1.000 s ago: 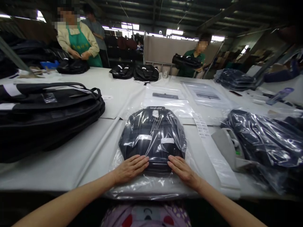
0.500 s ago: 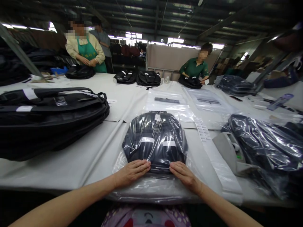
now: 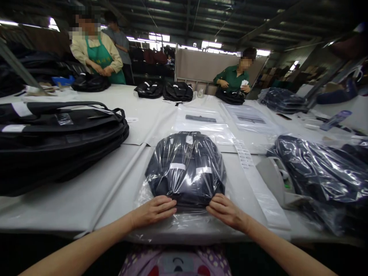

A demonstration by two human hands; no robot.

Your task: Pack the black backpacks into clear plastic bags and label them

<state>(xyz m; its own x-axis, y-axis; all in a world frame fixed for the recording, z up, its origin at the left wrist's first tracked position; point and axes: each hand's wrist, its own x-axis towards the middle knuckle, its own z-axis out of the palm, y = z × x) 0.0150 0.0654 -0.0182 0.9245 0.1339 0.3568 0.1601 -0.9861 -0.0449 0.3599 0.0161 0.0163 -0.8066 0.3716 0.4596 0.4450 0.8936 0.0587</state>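
Note:
A black backpack lies on the table in front of me, inside a clear plastic bag. White wraps band its two shoulder straps, and a white tag shows near the top. My left hand is at the backpack's lower left edge, its fingers closed together on the plastic. At the lower right edge, my right hand has curled fingers gripping the plastic. The loose end of the bag spreads between my wrists to the table's front edge. Both thumbs are mostly hidden.
Black backpacks are stacked on the left. To the right lie a label strip, a grey dispenser and bagged backpacks. Flat plastic bags lie beyond. Co-workers stand across the white table.
My hands have moved slightly apart along the backpack's lower edge, and their fingers have curled onto the plastic. The co-worker in green has raised a hand with white tags.

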